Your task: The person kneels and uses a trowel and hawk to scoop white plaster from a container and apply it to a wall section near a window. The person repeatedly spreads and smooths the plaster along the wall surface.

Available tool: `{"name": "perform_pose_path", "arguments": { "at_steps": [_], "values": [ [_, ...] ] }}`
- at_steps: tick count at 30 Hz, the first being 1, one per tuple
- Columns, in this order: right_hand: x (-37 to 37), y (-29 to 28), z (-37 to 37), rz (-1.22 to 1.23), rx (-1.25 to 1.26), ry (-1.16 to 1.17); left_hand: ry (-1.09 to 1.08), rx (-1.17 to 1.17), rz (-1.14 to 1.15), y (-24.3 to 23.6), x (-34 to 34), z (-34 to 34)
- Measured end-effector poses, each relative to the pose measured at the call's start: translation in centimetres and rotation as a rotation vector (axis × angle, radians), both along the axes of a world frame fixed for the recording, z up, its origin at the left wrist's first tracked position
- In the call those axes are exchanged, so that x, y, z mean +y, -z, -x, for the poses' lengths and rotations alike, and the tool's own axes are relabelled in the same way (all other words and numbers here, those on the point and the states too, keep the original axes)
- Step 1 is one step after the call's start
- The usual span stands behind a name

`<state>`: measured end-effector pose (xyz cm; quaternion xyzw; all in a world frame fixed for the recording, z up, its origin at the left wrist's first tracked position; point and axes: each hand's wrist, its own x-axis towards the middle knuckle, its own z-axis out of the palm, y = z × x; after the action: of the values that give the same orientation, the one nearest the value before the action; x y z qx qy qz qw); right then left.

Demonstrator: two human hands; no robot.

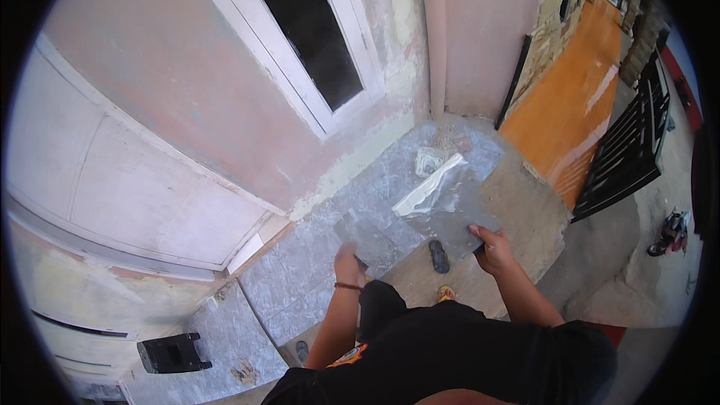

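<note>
I am holding a large grey tile out in front of me, tilted over the grey tiled floor. My left hand, with a dark band at the wrist, grips the tile's near left edge. At the tile's right corner, my right hand is closed on it. A white strip runs along the tile's far side; whether it lies on the tile or on the floor I cannot tell. A dark sandal shows just below the tile.
A pink wall with a white-framed window rises at left. A crumpled white bag lies near the corner. A black plastic stool stands at lower left. An orange floor and a black metal gate are on the right.
</note>
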<state>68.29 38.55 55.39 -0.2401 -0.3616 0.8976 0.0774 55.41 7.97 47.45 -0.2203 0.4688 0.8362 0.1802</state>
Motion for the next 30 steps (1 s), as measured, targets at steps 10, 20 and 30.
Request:
{"name": "perform_pose_path", "arguments": {
  "at_steps": [10, 20, 30],
  "values": [
    [3.5, -1.4, -6.1, -0.552, -0.01, -0.066, 0.077, 0.077, -0.109, -6.6, 5.3, -6.3],
    [-6.5, -8.3, -9.0, -1.19, 0.735, -0.31, -0.06, 0.122, -0.12, -11.2, -2.5, -14.5],
    [-5.3, -10.9, -10.3, -1.62, 1.321, -0.346, -0.036, 0.53, -0.177, -13.1, -2.2, -18.2]
  ]
}}
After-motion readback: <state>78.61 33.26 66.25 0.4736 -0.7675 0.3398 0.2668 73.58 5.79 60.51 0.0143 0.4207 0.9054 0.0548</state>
